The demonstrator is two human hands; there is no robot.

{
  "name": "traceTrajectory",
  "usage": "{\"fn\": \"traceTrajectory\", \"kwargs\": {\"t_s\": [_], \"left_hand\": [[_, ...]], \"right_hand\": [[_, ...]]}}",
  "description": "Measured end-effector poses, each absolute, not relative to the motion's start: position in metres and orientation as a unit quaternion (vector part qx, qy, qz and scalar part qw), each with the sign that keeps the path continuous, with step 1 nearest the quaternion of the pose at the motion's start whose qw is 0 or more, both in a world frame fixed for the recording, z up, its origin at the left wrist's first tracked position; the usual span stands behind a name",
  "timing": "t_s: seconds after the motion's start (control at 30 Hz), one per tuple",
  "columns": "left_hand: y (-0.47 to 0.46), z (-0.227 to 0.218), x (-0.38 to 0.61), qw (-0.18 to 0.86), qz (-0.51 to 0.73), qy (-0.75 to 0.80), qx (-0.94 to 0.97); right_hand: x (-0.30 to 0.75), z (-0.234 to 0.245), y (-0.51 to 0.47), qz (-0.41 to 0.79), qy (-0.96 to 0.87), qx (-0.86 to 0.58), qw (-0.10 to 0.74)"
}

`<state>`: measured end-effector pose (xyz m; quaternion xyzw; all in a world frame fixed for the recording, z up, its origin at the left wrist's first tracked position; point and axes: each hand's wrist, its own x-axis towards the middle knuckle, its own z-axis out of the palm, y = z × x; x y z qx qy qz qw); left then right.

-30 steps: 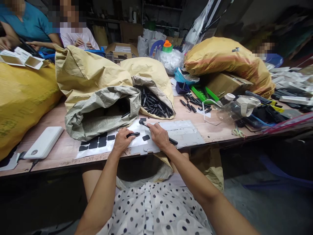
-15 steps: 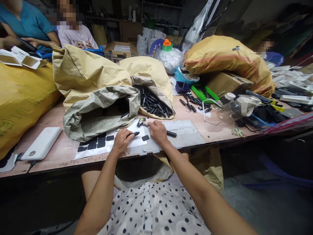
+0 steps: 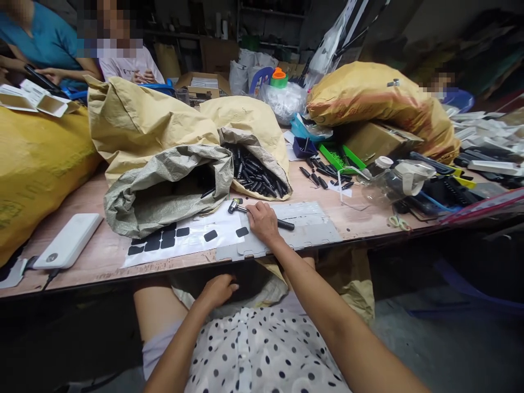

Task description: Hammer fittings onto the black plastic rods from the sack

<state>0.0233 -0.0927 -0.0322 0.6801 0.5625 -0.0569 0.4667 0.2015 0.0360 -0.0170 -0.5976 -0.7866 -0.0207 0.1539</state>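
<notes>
My right hand (image 3: 262, 221) is closed around the middle of a small hammer (image 3: 285, 224) over the grey board. Its metal head sticks out left of my fingers and its black grip to the right. My left hand (image 3: 220, 289) is below the table's front edge, above an open sack (image 3: 262, 292) at my lap. Its fingers are loosely bent and apart, and I see nothing in them. On the table, black rounded-square pads (image 3: 167, 239) lie on a white sheet (image 3: 196, 248). A grey flat board (image 3: 317, 226) lies under my right hand.
Behind the sheet lie two open sacks, one with a dark mouth (image 3: 164, 188) and one holding black tube-shaped parts (image 3: 260, 174). A white power bank (image 3: 69, 240) is at the left. Toward the right are a green tray (image 3: 341, 158), clear plastic jug (image 3: 387, 185) and scissors (image 3: 399, 222).
My left hand has moved from the sheet down below the table edge. The black tube-shaped part it held is out of sight, uncovering a pad. My right hand stays on the hammer.
</notes>
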Motion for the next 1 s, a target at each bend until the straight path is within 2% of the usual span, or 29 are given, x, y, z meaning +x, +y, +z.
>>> {"fn": "traceTrajectory", "kwargs": {"t_s": [0.07,0.17,0.23,0.27,0.37,0.43,0.5,0.6,0.7,0.87,1.0], "left_hand": [[-0.091,-0.033,0.022,0.458,-0.074,0.569,0.679],[-0.081,-0.006,0.013,0.523,-0.047,0.479,0.703],[-0.062,0.021,0.004,0.561,0.069,0.409,0.716],[-0.048,0.033,-0.001,0.547,0.157,0.407,0.714],[0.010,0.051,-0.015,0.360,0.391,0.547,0.646],[0.052,0.047,-0.023,0.218,0.455,0.669,0.547],[0.086,0.035,-0.028,0.172,0.419,0.733,0.508],[0.112,0.015,-0.030,0.182,0.317,0.767,0.527],[0.116,0.004,-0.031,0.163,0.268,0.769,0.557],[0.091,0.010,-0.035,0.107,0.298,0.756,0.573],[0.047,0.008,-0.032,0.105,0.357,0.645,0.667]], "right_hand": [[0.201,-0.017,0.036,-0.021,-0.788,-0.596,0.153],[0.201,-0.018,0.036,-0.023,-0.787,-0.597,0.151],[0.200,-0.019,0.036,-0.023,-0.786,-0.599,0.150],[0.200,-0.019,0.037,-0.022,-0.786,-0.599,0.149],[0.200,-0.020,0.037,-0.018,-0.787,-0.599,0.150],[0.200,-0.019,0.038,-0.017,-0.788,-0.596,0.152],[0.201,-0.019,0.038,-0.018,-0.790,-0.593,0.155],[0.201,-0.019,0.038,-0.019,-0.790,-0.591,0.158],[0.200,-0.018,0.038,-0.020,-0.791,-0.591,0.160],[0.199,-0.015,0.037,-0.012,-0.789,-0.595,0.153],[0.199,-0.013,0.037,0.000,-0.785,-0.603,0.145]]}}
